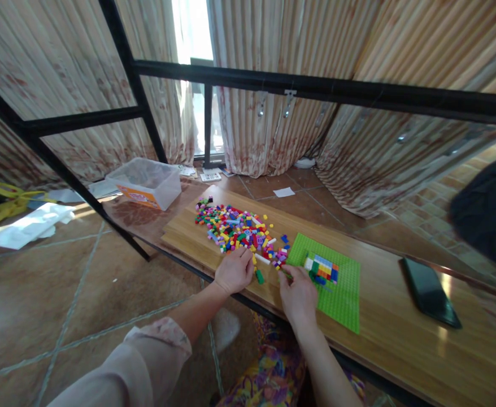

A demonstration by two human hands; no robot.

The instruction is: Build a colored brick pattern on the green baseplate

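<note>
The green board [345, 308] lies just right of my right hand [299, 295], the nearer one; the brick pile [235, 226] spreads beyond my left hand [234, 272]. I can't tell whether either grips anything.

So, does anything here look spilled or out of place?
Mildly: a white rectangular sheet of paper lies on the brown tiled floor behind the light-brown wooden tabletop, perhaps dropped. The small multicoloured plastic bricks are strewn loosely on the tabletop, but I see none on the floor, so they don't look spilled.
</note>
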